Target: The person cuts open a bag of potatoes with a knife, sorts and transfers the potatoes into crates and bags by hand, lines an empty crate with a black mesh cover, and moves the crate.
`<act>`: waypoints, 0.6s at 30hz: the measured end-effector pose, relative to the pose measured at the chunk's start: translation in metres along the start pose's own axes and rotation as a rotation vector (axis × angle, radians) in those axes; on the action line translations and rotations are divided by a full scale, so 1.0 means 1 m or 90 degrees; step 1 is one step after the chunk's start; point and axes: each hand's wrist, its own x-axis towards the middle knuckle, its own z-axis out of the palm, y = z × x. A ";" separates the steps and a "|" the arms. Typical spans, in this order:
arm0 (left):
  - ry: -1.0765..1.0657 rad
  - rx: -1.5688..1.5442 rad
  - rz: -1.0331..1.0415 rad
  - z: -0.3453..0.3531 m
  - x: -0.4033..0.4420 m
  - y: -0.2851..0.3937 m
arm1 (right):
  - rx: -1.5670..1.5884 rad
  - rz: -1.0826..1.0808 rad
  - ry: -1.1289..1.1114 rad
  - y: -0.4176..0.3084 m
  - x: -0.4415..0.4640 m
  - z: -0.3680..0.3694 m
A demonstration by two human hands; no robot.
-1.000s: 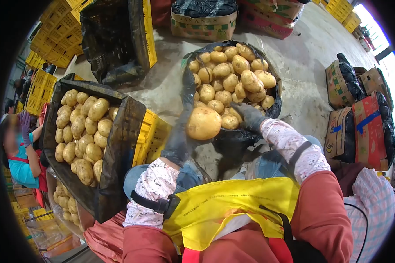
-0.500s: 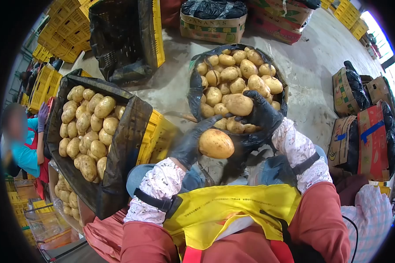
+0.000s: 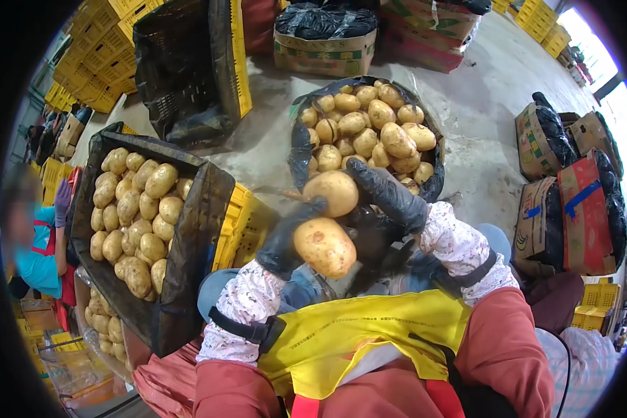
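The fingers of the left hand (image 3: 280,240), in a black glove, are curled in against the lower potato (image 3: 325,247), cradling it from its left side, while their upper part also meets the upper potato (image 3: 331,194), so one hand seems to steady two. The right hand (image 3: 391,198), also gloved, is partly open, its fingers arched over the upper potato's right side and apparently gripping it; where its thumb sits, I cannot tell. Both potatoes are held close together in front of the body, probably so that the two hands can share the load. They hang over the near rim of the black-lined container (image 3: 298,150), whose heaped potatoes (image 3: 364,125) reach up to its far rim; it stands ahead of the knees, presumably for easy reach. By the left arm, a yellow crate (image 3: 242,226) with a black liner (image 3: 214,195) holds more potatoes, its right side nearest the left hand; the liner is draped over the edges, likely to shield the contents. Beyond the container's far rim, a banana carton (image 3: 325,54) stands on the floor (image 3: 484,104).
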 end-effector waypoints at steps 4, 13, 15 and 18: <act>-0.098 -0.019 0.105 -0.062 -0.002 0.031 | -0.426 -0.092 0.125 -0.030 0.008 -0.037; -0.106 -0.218 0.504 -0.054 -0.051 0.092 | -0.774 -0.257 0.355 -0.015 0.057 -0.164; -0.204 -0.245 0.347 -0.044 -0.046 0.088 | -0.824 -0.235 0.346 -0.006 0.072 -0.170; -0.159 -0.268 0.318 -0.071 -0.027 0.063 | -0.897 -0.212 0.377 -0.004 0.077 -0.159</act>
